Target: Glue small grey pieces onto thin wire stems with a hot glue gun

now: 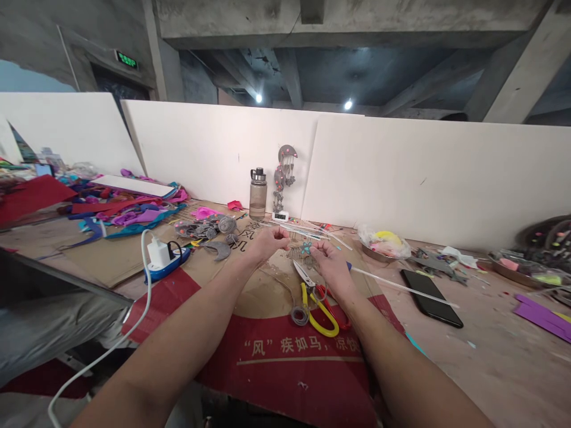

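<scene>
Between the thumb and fingers of my right hand [329, 261] is a small teal flower-shaped piece [306, 248]. My left hand [273, 242] is just to its left, the fingertips closed in a pinch; whatever they hold is too fine to make out. Below the hands, on the cardboard [263, 297], lie scissors with yellow handles [328, 321] and a red-handled tool [342, 318] partly under them. A small grey coil [300, 315] rests beside the yellow handles. Behind the hands are several thin white sticks [307, 229].
A bottle [257, 196] and a grey moon-shaped hanging ornament [285, 172] stand at the back. Right are a bowl with wrapped bits [384, 245] and a black phone [432, 299]. Left are a blue power strip [166, 266], grey felt pieces [205, 229] and piled coloured fabric [129, 205].
</scene>
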Demonstrator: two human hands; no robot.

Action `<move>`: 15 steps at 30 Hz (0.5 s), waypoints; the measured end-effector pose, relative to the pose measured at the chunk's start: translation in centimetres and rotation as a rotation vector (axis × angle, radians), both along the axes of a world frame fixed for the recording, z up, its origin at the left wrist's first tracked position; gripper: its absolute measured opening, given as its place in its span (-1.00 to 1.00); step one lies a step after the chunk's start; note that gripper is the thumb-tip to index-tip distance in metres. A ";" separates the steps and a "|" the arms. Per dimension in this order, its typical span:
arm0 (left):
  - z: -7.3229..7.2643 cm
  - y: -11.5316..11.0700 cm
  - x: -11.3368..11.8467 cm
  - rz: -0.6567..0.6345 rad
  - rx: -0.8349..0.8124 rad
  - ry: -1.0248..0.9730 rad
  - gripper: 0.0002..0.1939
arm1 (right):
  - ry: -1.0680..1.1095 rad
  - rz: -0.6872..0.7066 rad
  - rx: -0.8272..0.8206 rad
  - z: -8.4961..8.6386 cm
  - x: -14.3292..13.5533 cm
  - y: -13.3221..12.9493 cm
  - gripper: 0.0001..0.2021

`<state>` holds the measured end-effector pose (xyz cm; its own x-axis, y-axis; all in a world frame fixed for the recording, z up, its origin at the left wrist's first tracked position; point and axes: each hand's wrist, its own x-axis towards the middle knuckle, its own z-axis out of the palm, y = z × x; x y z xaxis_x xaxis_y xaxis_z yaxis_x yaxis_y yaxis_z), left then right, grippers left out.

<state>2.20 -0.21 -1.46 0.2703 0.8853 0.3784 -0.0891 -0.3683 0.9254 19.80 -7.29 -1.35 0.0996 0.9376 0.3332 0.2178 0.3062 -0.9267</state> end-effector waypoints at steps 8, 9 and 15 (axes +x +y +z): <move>0.1 -0.2 -0.1 -0.082 -0.008 -0.072 -0.72 | 0.018 0.006 -0.005 0.4 -0.2 -0.5 -0.75; 0.1 -0.3 -0.1 -0.106 0.001 -0.067 -0.73 | 0.018 0.002 -0.003 0.4 -0.2 -0.5 -0.75; 0.7 -0.8 0.1 -0.113 0.027 -0.051 -0.79 | -0.008 -0.007 0.002 0.4 -0.2 -0.4 -0.77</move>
<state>2.26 -1.02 -0.74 0.3475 0.8397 0.4173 -0.1781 -0.3778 0.9086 19.59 -7.68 -0.93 0.1032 0.9364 0.3355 0.2276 0.3061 -0.9244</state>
